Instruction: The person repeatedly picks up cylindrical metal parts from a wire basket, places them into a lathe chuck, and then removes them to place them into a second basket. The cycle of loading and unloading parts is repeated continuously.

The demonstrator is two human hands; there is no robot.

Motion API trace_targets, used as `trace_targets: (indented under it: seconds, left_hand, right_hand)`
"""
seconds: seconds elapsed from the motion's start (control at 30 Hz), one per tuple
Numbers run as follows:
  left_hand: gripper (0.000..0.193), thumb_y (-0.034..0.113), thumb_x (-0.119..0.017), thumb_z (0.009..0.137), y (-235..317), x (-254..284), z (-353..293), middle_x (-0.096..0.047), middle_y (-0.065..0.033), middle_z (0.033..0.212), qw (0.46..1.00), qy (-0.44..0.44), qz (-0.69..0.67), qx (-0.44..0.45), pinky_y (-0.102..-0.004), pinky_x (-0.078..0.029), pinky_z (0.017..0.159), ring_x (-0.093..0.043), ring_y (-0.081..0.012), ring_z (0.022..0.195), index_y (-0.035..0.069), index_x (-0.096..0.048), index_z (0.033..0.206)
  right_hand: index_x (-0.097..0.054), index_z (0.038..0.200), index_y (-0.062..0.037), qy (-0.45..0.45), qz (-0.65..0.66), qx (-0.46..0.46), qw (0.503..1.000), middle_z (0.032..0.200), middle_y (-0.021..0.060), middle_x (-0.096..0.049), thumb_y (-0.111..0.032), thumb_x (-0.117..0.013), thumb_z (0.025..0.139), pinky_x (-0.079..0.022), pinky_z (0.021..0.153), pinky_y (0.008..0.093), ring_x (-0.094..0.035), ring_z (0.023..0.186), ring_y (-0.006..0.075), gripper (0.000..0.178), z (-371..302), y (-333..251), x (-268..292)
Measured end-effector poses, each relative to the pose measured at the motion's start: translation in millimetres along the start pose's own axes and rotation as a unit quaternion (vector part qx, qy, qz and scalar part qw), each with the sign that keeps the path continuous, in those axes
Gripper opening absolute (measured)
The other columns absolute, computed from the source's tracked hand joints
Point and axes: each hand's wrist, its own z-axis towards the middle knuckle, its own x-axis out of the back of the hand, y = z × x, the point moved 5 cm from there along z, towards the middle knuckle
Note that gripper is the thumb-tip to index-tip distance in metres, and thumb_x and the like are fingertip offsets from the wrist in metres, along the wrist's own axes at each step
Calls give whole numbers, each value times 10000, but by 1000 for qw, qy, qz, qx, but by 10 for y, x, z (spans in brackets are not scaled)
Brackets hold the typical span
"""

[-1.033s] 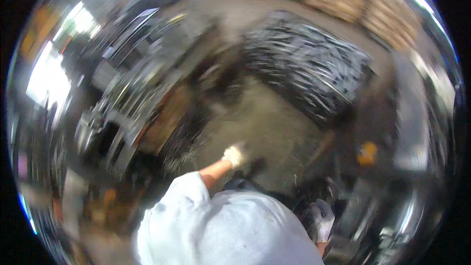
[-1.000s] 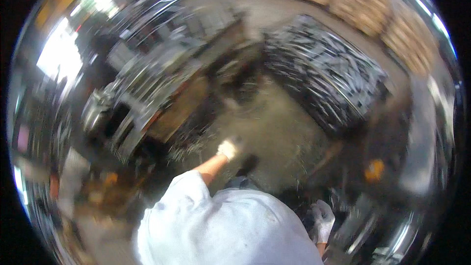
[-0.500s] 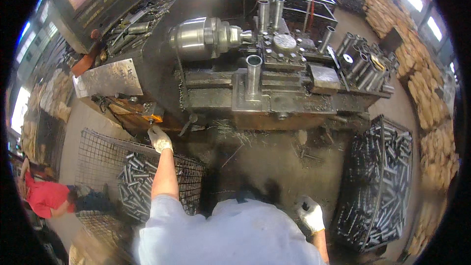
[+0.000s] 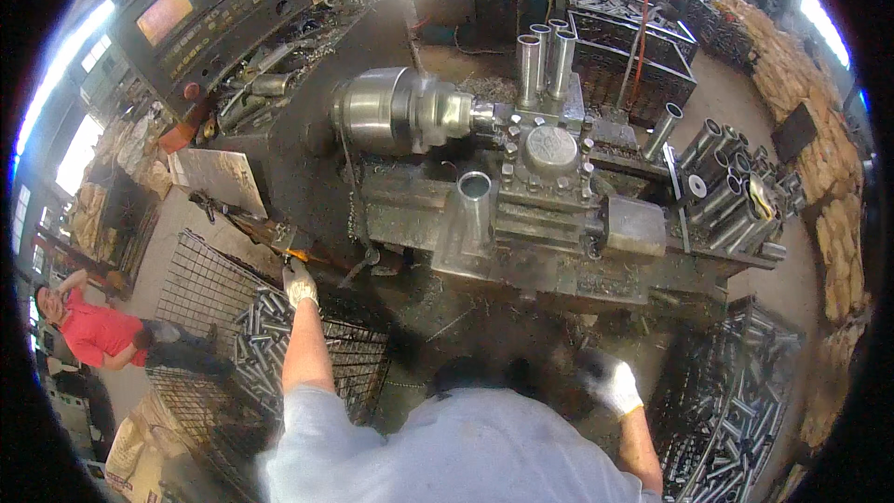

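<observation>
Stretches the left gloved hand [image 4: 301, 287] to a small orange part [image 4: 296, 253] at the front of a lathe [image 4: 596, 275], near a wire basket [image 4: 200, 270] of metal pieces [image 4: 264, 345]; impossible to tell wide fingers from closed ones there. Extends the right gloved hand [image 4: 610, 382] low before the machine, with dark, blurred fingers, unreadable as wide or narrow. Faces a steel chuck [image 4: 377, 112] and an upright tube [image 4: 476, 212].

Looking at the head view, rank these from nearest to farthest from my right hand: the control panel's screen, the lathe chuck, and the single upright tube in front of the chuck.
From your right hand:
1. Upright metal tube, ahead and left.
2. Lathe chuck, farther ahead and left.
3. Control panel's screen, far upper left.
</observation>
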Motion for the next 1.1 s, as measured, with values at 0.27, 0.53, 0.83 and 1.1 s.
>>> trace_targets:
  seconds: [0.27, 0.53, 0.83, 1.1]
  left_hand:
    - [587, 464, -478, 1071, 50, -51, 0, -654, -334, 1285, 996, 15, 85, 25, -540, -479, 990, -617, -501, 1194, 9, -518, 1439]
    - [354, 295, -540, 1073, -24, -83, 98, -692, -255, 1201, 986, 104, -106, -79, -484, -505, 965, -651, -449, 1115, 15, -645, 1263]
    - [273, 228, -493, 1024, 25, -228, 361, -712, -211, 996, 953, -114, -242, 140, -503, -502, 777, -671, -391, 882, 21, -663, 975]
    - [460, 359, -514, 1063, 317, -207, 393, -712, -271, 1189, 989, -109, -59, 76, -446, -496, 995, -660, -416, 1184, -32, -661, 1257]
  right_hand:
    - [-729, 1219, -62, 4, 45, 54, 998, 1057, 153, -778, -187, -762, 863, -592, 882, 366, -767, 984, 286, 379, 947, -638, 477]
    - [-721, 1163, 17, 33, 48, 87, 994, 992, 145, -769, -112, -765, 819, -569, 888, 351, -734, 927, 238, 370, 1564, -1611, 741]
    - [-675, 1277, 1, 188, -43, 287, 938, 1141, 144, -736, -154, -708, 955, -552, 901, 344, -680, 972, 235, 359, 2570, -2373, 1433]
    - [-704, 1295, 25, 158, 8, 279, 947, 1230, 162, -753, -172, -772, 968, -553, 946, 350, -710, 1084, 249, 387, 3607, -2589, 1490]
